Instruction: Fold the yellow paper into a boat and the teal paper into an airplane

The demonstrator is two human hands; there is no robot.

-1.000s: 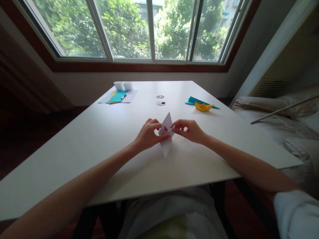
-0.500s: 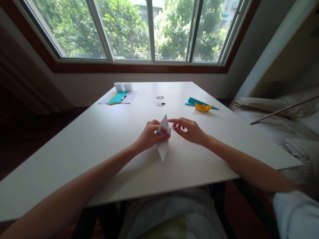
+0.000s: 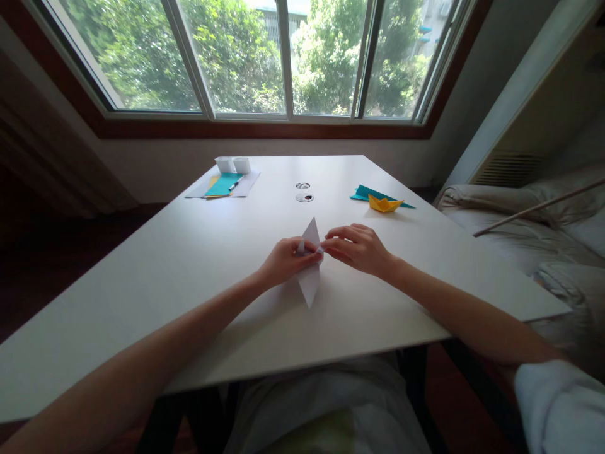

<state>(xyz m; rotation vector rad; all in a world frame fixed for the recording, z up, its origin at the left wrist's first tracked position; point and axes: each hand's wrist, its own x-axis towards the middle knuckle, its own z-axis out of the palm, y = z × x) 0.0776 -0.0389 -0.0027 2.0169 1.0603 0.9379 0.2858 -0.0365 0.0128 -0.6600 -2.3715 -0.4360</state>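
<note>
No text, label, brand, number or sign can be read on anything here, from the far corners of the surface [image 3: 212, 243] to its near edge

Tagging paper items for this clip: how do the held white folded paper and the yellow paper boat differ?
Color: the white folded paper is white; the yellow paper boat is yellow.
Handling: the left hand grips the white folded paper; the yellow paper boat sits on the table, untouched.
Pose: the white folded paper's long points run toward and away from the person; the yellow paper boat's ends point left and right.
Shared: both are folded, with pointed ends.
</note>
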